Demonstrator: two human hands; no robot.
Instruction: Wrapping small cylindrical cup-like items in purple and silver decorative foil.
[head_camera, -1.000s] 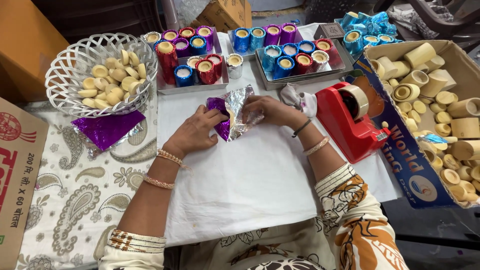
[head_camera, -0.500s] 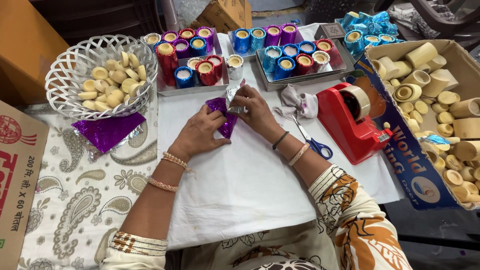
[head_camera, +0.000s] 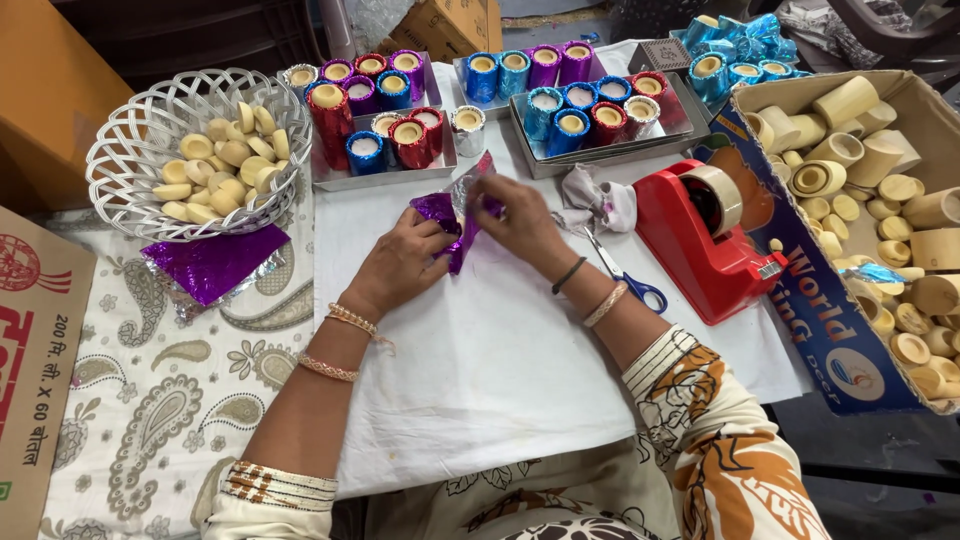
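Closest in, both forearms reach forward over a white sheet (head_camera: 500, 370) spread across the worktop (head_camera: 130, 420), which wears a paisley cloth. The left hand (head_camera: 405, 265) is closed around a piece of purple foil (head_camera: 445, 215), fingers curled under it, bangles at the wrist. The right hand (head_camera: 520, 215) meets it from the other side, fingertips pinching the same foil, whose silver underside pokes up between the two hands. Whatever sits inside the foil is hidden, so I cannot tell. The foil is held just above the white sheet, in front of the trays.

Off to the left lies a loose purple foil sheet (head_camera: 215, 262) on the cloth, with a cardboard box flap (head_camera: 35, 340) at the edge. To the right, blue-handled scissors (head_camera: 625, 280) rest beside the right wrist, next to a crumpled cloth (head_camera: 600, 200) and a red tape dispenser (head_camera: 705, 235). Beyond that, an open carton (head_camera: 790, 270) holds plain cream cups.

Further back, a white woven basket (head_camera: 130, 140) carries pale round pieces. Two metal trays (head_camera: 385, 172) (head_camera: 610, 150) are stocked with cups wrapped in red, blue and purple foil. At the far right corner sits a cluster of blue-wrapped cups (head_camera: 740, 50).
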